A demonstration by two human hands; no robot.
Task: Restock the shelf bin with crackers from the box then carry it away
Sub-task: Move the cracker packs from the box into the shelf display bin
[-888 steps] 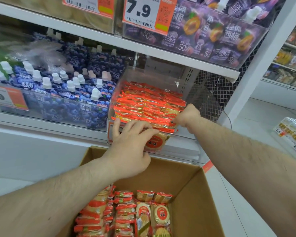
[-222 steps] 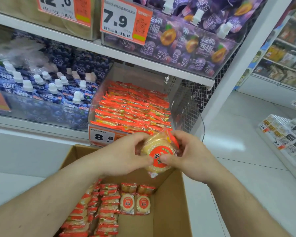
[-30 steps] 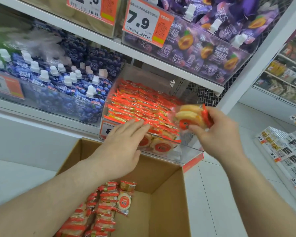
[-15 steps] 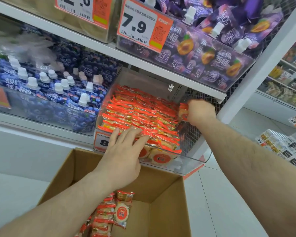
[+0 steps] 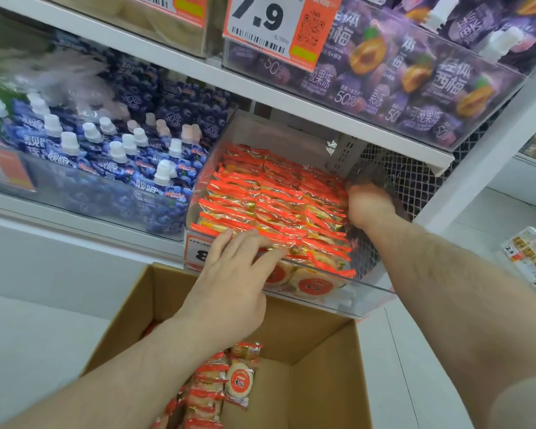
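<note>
A clear plastic shelf bin [image 5: 338,300] is packed with rows of orange-wrapped cracker packs [image 5: 270,196]. My left hand [image 5: 235,274] rests on the front row at the bin's front edge, with its fingers spread and nearly straight. My right hand [image 5: 370,205] reaches into the bin's right side against the packs. Its fingers are tucked down out of sight, so any pack in them is hidden. Below the bin stands an open cardboard box [image 5: 322,382], with more cracker packs [image 5: 226,385] along its left side.
A bin of blue spouted pouches [image 5: 106,168] sits left of the cracker bin. Purple pouches [image 5: 415,75] and a 7.9 price tag [image 5: 260,20] fill the shelf above. Black mesh [image 5: 415,178] and a white upright [image 5: 492,150] close the right side.
My right hand carried a cracker pack from in front of the bin into its right side, and the pack is no longer visible. My left hand stayed on the front row.
</note>
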